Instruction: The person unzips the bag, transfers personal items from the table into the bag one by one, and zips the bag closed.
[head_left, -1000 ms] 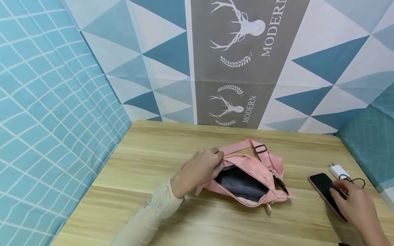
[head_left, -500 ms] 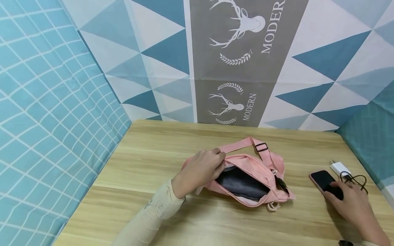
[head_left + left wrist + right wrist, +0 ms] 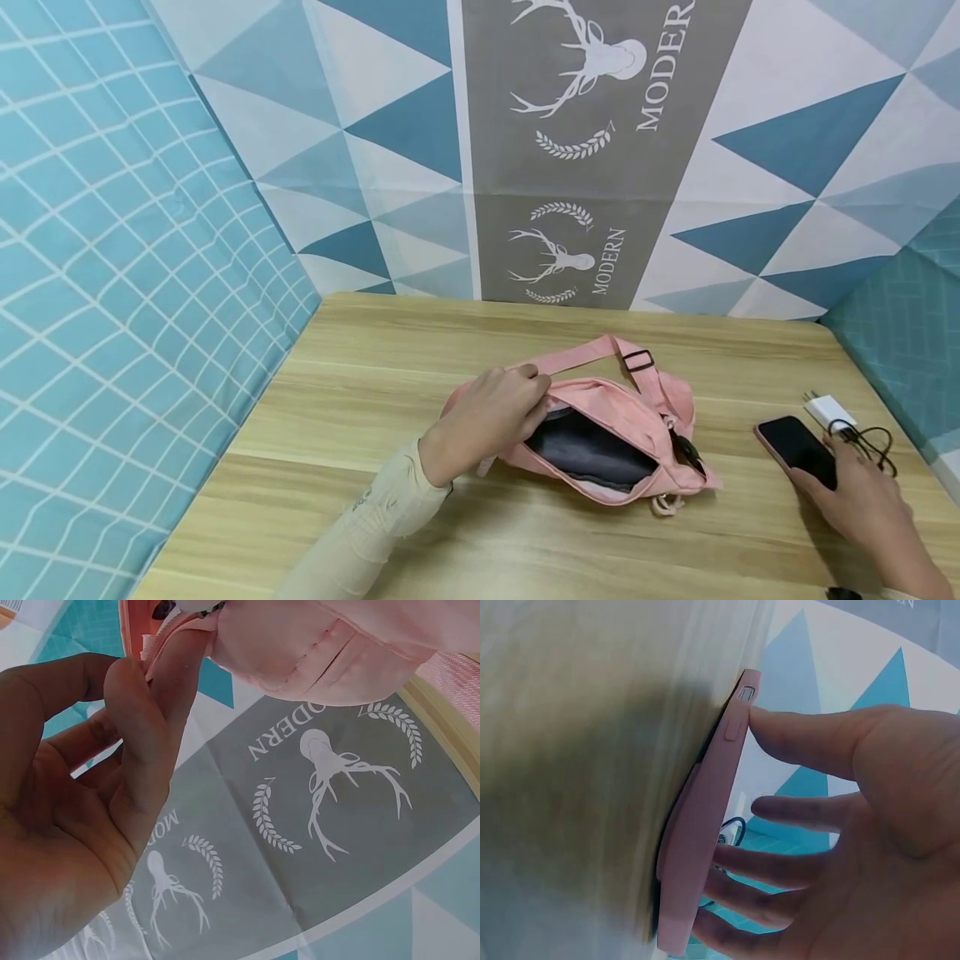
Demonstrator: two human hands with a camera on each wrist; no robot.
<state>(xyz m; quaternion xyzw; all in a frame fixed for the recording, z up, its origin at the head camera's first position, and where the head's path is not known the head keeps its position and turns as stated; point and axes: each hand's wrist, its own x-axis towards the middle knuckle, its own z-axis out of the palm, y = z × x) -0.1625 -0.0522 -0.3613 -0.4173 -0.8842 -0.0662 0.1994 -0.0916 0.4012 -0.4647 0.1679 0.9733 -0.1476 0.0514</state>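
An unzipped pink waist bag [image 3: 611, 408] lies on the wooden table, its mouth gaping to show a dark grey lining. My left hand [image 3: 487, 417] pinches the left end of its opening; in the left wrist view the thumb and a finger hold the fabric beside the zipper [image 3: 155, 651]. At the right, my right hand [image 3: 870, 500] grips a black-screened smartphone [image 3: 791, 443] in a pink case by its long sides. The right wrist view shows the thumb [image 3: 802, 735] against the case's side edge [image 3: 705, 825]; the other fingertips are partly hidden behind the phone.
Beyond the right hand lie a white charger plug [image 3: 828, 411] and a black cable [image 3: 881, 440]. The bag's strap [image 3: 573, 358] loops behind it with a black buckle. Patterned cloth walls [image 3: 390, 167] border the table [image 3: 337, 517] at back and sides.
The right hand has moved from above the phone to its sides, and its fingers have closed in around it. A zipper cord at the bag's right end shifted slightly. The left hand holds its place.
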